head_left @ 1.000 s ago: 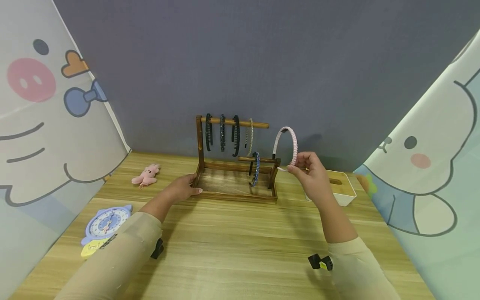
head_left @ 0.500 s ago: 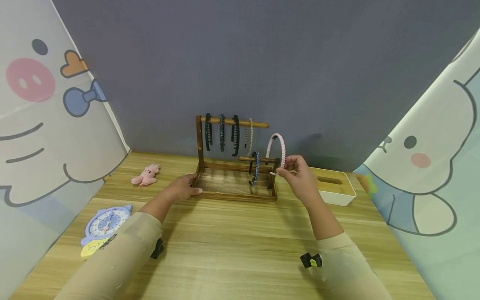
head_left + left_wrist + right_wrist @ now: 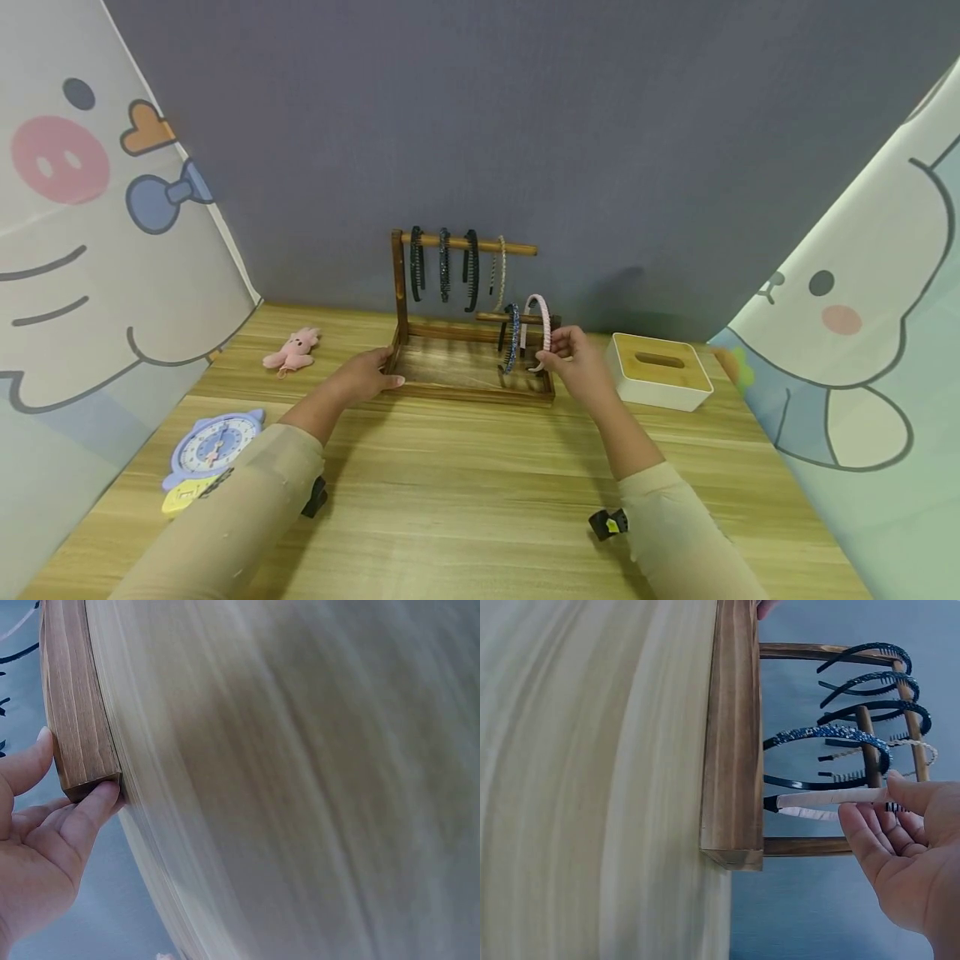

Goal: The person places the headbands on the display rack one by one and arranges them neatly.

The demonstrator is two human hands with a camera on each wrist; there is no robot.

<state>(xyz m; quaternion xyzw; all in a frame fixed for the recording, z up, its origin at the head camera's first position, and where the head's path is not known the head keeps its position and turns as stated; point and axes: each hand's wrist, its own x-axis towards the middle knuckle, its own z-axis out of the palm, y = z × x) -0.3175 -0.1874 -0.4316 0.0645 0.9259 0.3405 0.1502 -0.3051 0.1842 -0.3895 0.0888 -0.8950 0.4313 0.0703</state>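
A brown wooden headband stand (image 3: pixel 457 390) has a tray base, a high bar (image 3: pixel 520 248) and a lower bar (image 3: pixel 489 317). In the head view my left hand (image 3: pixel 362 377) grips the tray's left end; the left wrist view shows its thumb and fingers at the wooden corner (image 3: pixel 79 712). My right hand (image 3: pixel 583 367) pinches a pink wrapped headband (image 3: pixel 546 325) between thumb and fingers, its arch over the lower bar near the right post. Beside it on that bar hangs a blue glittery headband (image 3: pixel 514 340). Several headbands, including a black one (image 3: pixel 472 271), hang from the high bar.
Right of the stand sits a white tissue box (image 3: pixel 663 392) with a wooden lid. Over on the left lie a pink plush toy (image 3: pixel 292 352) and a blue toy clock (image 3: pixel 217 446). A grey wall (image 3: pixel 480 125) rises behind the table.
My right hand has moved left and down, carrying the pink headband from beside the stand to the lower bar. The left hand has stayed at the tray's end.
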